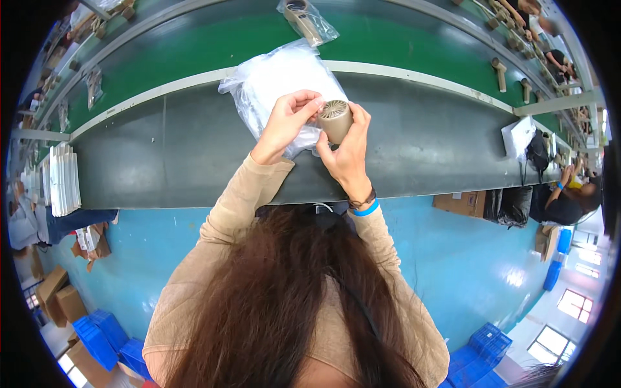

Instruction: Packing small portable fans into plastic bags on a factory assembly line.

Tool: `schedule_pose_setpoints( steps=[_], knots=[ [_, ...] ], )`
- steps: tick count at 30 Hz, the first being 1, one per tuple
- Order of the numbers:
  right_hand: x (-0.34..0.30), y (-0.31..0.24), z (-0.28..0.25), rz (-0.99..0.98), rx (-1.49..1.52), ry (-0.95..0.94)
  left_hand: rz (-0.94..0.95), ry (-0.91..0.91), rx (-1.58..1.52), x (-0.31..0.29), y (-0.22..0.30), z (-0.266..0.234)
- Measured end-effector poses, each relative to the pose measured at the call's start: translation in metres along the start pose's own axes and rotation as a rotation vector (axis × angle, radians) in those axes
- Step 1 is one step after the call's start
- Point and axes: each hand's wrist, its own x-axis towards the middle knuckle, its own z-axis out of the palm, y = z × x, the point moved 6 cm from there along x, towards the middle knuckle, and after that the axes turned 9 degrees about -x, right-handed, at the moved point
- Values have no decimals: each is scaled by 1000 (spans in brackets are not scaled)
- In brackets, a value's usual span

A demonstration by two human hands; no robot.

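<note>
A beige cylindrical device, which looks like the head of a handheld fan (337, 127), has its round ribbed grille turned up. My right hand (348, 157) is closed around its side, thumb on the near left and fingers on the right. The thumb and fingers of my left hand (289, 123) are pinched together at the left edge of the grille; what they hold, if anything, is too small to make out. Beneath and behind my left hand lies a stack of clear and white plastic bags (284, 71) on the dark worktop (427, 123).
Beyond a pale rail runs a green conveyor belt (401, 39), carrying a bagged beige fan (303, 22) and other fans (499, 74) farther right. White flat sheets (63, 181) stand at the worktop's left end. A white bag (517, 137) lies at the right, near a co-worker (572, 200).
</note>
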Motion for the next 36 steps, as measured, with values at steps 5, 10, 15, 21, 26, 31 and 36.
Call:
schedule_pose_setpoints(
  steps=[5,10,15,21,26,31,36],
  knots=[
    [8,0,-5,-72,107,43,204,18,460,2,40,12],
    [36,-27,-16,-221,-119,-19,380,55,583,2,78,28],
    [61,-30,-12,-141,-228,-154,563,-49,800,-2,93,48],
    [95,-14,-9,-305,-621,-481,783,39,1001,24,98,30],
    [133,-1,-2,-668,-556,-539,886,29,1099,52,94,25],
    [149,18,3,-794,-494,-754,830,-29,1067,70,78,24],
    [140,17,5,-834,-856,-890,819,-95,1080,69,66,32]
  ],
)
